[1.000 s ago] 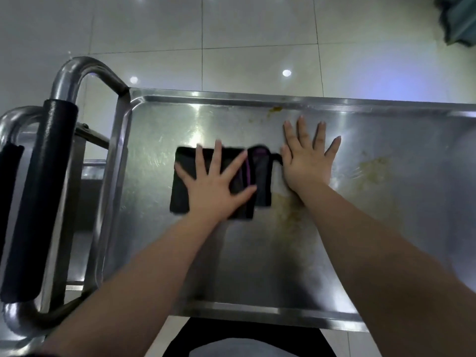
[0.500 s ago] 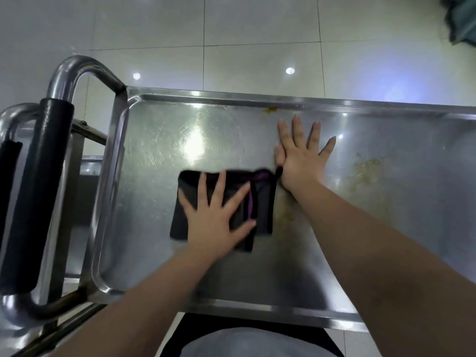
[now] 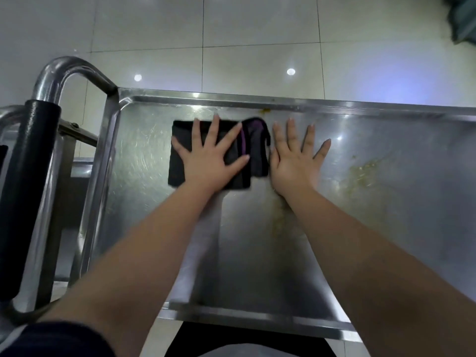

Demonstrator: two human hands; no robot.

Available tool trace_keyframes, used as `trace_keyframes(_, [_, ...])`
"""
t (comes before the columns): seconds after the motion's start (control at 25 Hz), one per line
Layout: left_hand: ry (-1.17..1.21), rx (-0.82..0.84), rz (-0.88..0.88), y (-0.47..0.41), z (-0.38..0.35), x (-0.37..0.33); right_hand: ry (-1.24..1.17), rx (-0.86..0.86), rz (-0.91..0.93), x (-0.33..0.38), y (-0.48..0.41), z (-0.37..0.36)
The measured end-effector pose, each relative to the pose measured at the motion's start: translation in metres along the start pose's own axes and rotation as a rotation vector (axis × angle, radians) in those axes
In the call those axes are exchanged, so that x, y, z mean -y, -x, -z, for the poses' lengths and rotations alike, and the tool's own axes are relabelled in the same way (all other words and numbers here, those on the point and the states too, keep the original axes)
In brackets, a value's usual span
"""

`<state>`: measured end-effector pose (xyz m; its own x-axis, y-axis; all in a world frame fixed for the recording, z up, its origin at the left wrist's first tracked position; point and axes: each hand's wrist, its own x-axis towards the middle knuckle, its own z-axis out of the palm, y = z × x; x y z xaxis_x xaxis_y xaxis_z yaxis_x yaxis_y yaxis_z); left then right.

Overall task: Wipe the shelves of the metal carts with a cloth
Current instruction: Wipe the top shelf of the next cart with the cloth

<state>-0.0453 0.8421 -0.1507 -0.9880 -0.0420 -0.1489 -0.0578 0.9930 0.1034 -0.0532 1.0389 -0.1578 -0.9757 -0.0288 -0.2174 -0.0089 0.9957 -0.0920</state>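
Left hand splayed on cloth, right hand splayed on stained shelf over tiles.

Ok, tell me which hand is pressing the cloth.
The left hand, spread flat on the black cloth; the right hand lies on the bare shelf beside it.

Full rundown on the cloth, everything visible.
The cloth is black with a purple stripe, soft fabric folded into a rough rectangle, its right end bunched up. It lies flat on the cart's metal shelf, near the far rim. The left hand presses on it with fingers spread; the right hand lies flat on the shelf against its right edge.
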Motion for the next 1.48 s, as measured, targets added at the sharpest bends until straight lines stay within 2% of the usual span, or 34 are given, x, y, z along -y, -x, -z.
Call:
trace_keyframes(0.12, [0.012,0.037,0.023,-0.048,0.007,-0.007,0.027,0.006,-0.004,0.002,0.002,0.0])
trace_keyframes(0.2, [0.007,0.027,0.006,-0.036,0.005,-0.006,0.031,0.029,-0.006,0.003,0.003,0.001])
trace_keyframes(0.32, [-0.009,0.007,-0.079,0.032,-0.004,-0.004,0.016,0.063,-0.008,0.003,0.002,0.005])
trace_keyframes(0.52, [-0.036,0.043,-0.244,0.213,-0.031,-0.009,-0.019,0.038,0.014,0.001,0.004,0.005])
trace_keyframes(0.64, [-0.069,0.059,-0.327,0.257,-0.036,-0.002,0.003,0.02,0.015,0.0,0.004,0.004])
trace_keyframes(0.8, [-0.078,-0.01,-0.289,0.207,-0.028,-0.007,0.017,0.015,0.009,0.0,0.005,0.002])
trace_keyframes(1.0, [0.004,-0.009,-0.001,0.049,-0.008,-0.009,0.024,0.017,0.012,0.001,0.003,0.002])
trace_keyframes(1.12, [0.028,0.043,0.068,-0.018,0.007,-0.011,0.052,0.023,-0.008,0.002,0.004,0.0])
trace_keyframes(1.28, [-0.058,0.023,0.048,-0.023,0.012,-0.013,0.041,0.022,-0.006,0.004,0.004,0.0])
trace_keyframes(1.48, [0.017,-0.006,0.123,-0.021,0.005,-0.036,0.041,0.012,-0.005,0.003,0.004,0.0])
